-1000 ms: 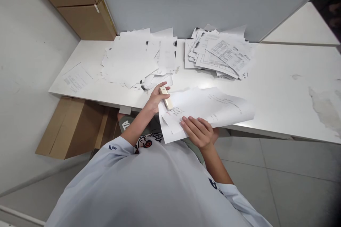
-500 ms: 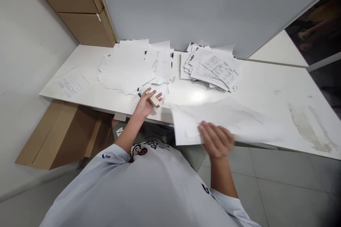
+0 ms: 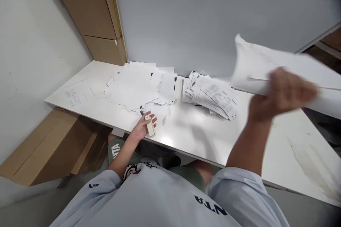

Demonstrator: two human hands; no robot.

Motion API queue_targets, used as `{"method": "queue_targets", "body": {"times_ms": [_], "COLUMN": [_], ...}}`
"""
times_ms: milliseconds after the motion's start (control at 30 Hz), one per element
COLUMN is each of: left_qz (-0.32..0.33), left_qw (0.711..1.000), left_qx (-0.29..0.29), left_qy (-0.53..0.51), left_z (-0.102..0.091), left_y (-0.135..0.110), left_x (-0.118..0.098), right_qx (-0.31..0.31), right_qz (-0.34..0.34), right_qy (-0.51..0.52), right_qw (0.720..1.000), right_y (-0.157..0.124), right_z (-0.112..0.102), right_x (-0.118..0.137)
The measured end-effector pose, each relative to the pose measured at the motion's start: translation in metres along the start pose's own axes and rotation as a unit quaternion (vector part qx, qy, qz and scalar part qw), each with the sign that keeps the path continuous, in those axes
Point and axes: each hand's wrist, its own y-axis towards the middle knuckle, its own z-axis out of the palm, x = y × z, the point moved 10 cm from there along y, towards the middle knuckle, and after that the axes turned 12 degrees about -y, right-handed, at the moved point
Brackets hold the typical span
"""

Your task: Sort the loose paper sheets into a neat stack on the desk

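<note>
Right hand (image 3: 289, 94), blurred, is gripping white paper (image 3: 257, 56) above the table's (image 3: 172, 127) right side, its long axis running left-to-right past the fingers, while left hand (image 3: 140, 128), well left at the near edge, is holding a cream stapler (image 3: 150, 128) under its thumb.

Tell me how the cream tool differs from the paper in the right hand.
The cream tool is small and narrow; the paper is broad. The tool looks straight and rigid, while the paper curves. The tool is held low in the left hand; the paper is held higher in the right hand. Both are pale.
</note>
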Motion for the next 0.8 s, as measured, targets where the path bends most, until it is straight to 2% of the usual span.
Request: {"method": "queue_targets", "body": {"times_ms": [33, 100, 167, 200, 300, 467, 533, 567, 700, 800], "left_qz": [-0.006, -0.012, -0.01, -0.008, -0.014, -0.021, -0.026, -0.028, -0.036, -0.039], "left_qw": [1.0, 1.0, 1.0, 1.0, 1.0, 1.0, 0.999, 0.999, 0.999, 0.998], "left_qx": [-0.002, -0.005, -0.003, -0.001, 0.008, 0.016, 0.019, 0.021, 0.031, 0.036], "left_qy": [-0.003, -0.001, 0.004, 0.004, 0.001, -0.012, -0.017, -0.019, -0.022, -0.024], "left_z": [0.0, 0.001, 0.003, 0.003, 0.005, 0.006, 0.006, 0.006, 0.006, 0.004], "left_y": [0.001, 0.003, 0.003, 0.003, 0.001, -0.001, -0.002, -0.002, -0.002, -0.002], "left_x": [0.0, 0.001, 0.002, 0.003, 0.008, 0.01, 0.01, 0.011, 0.013, 0.015], "right_qx": [0.021, 0.147, 0.283, 0.334, 0.421, 0.507, 0.51, 0.497, 0.396, 0.295], "right_qz": [0.004, -0.041, -0.073, -0.075, -0.063, -0.035, -0.043, -0.047, -0.034, -0.003], "right_qy": [0.005, 0.034, 0.055, 0.059, 0.04, -0.044, -0.034, -0.021, 0.016, 0.013], "right_qw": [1.0, 0.988, 0.955, 0.938, 0.904, 0.86, 0.858, 0.866, 0.917, 0.955], "right_y": [-0.001, -0.015, -0.045, -0.061, -0.095, -0.109, -0.109, -0.108, -0.097, -0.071], "right_z": [0.023, 0.082, 0.133, 0.15, 0.175, 0.198, 0.202, 0.201, 0.188, 0.176], "right_x": [0.013, 0.051, 0.081, 0.09, 0.101, 0.09, 0.097, 0.103, 0.119, 0.105]}}
